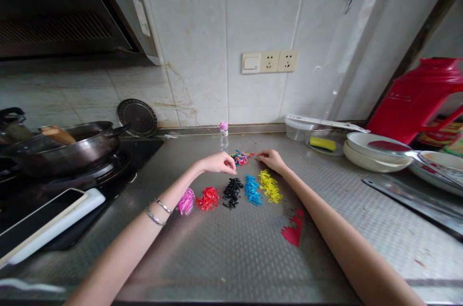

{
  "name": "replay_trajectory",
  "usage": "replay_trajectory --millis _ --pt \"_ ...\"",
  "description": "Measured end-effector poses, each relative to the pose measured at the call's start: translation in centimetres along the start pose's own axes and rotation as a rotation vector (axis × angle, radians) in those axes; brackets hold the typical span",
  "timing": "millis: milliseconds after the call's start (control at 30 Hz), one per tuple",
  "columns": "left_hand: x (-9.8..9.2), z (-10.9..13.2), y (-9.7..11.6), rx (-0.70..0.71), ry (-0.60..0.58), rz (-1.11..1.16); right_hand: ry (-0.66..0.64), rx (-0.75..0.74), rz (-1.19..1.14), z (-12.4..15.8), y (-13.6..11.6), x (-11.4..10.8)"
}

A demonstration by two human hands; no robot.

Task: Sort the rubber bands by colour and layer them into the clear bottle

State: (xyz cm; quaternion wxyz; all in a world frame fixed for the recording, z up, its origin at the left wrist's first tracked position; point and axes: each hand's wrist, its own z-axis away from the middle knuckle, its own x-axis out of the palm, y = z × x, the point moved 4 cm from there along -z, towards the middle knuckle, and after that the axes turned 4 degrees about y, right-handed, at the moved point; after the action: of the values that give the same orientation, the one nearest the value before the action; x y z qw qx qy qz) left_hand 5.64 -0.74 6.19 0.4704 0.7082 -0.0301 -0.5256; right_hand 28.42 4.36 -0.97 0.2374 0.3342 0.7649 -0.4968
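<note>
A small heap of mixed-colour rubber bands [240, 157] lies between my two hands. My left hand [221, 163] is at its left side, fingertips pinched together above the black rubber bands [233, 192]; what they hold, if anything, is too small to see. From the right, my right hand [272, 159] pinches at the heap's edge, beside some red strands. Nearer to me, sorted piles run across the counter: pink rubber bands [185, 201] partly behind my left forearm, red rubber bands [208, 199], the black ones, blue rubber bands [253, 190] and yellow rubber bands [270, 186].
A small pink-capped bottle [224, 136] stands behind the heap on the metal counter [231, 253]. Left are a pan [68, 144] on the stove and a phone [43, 221]. Bowls [374, 154], a cleaver-like blade [415, 202] and a red thermos [415, 98] are right.
</note>
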Motion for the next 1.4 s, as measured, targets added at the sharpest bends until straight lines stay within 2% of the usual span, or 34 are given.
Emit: replay_trajectory --millis 100,200,267,333,400,500,633,733,833,1000,1233,1400 --pt "1.9 -2.0 2.5 0.098 0.071 0.003 0.005 -0.006 -0.008 0.1 -0.1 -0.1" --pt "4.2 -4.0 4.4 0.132 0.157 -0.037 0.006 -0.020 -0.027 0.2 -0.4 -0.3" --pt "5.3 -5.0 5.0 0.148 0.185 -0.013 0.002 -0.028 -0.040 0.3 -0.5 -0.4" --pt "5.7 -5.7 4.9 0.143 0.200 0.048 0.000 -0.039 -0.039 0.3 -0.6 -0.5" --pt "5.1 -5.8 4.0 0.106 0.222 0.113 0.006 -0.039 -0.032 0.3 -0.5 -0.4" --pt "2.8 -5.2 1.5 0.000 0.288 0.177 0.040 -0.008 -0.007 0.1 -0.5 -0.2" --pt "-0.6 -3.1 -2.8 -0.243 0.367 0.197 0.075 -0.041 0.112 0.1 -1.3 -0.2" --pt "-2.1 -1.6 -5.7 -0.395 0.420 0.188 0.008 -0.113 0.204 0.3 -2.5 -0.2" --pt "-2.5 -0.9 -7.5 -0.459 0.437 0.208 -0.079 -0.155 0.311 0.7 -3.5 0.0" --pt "-2.5 -0.8 -8.9 -0.496 0.432 0.245 -0.153 -0.182 0.444 1.0 -4.3 0.1" --pt "-2.4 -0.6 -10.3 -0.501 0.423 0.256 -0.124 -0.156 0.471 1.1 -4.3 -0.1" --pt "-2.3 -0.5 -10.6 -0.479 0.411 0.264 -0.076 -0.103 0.433 0.9 -3.7 -0.2"
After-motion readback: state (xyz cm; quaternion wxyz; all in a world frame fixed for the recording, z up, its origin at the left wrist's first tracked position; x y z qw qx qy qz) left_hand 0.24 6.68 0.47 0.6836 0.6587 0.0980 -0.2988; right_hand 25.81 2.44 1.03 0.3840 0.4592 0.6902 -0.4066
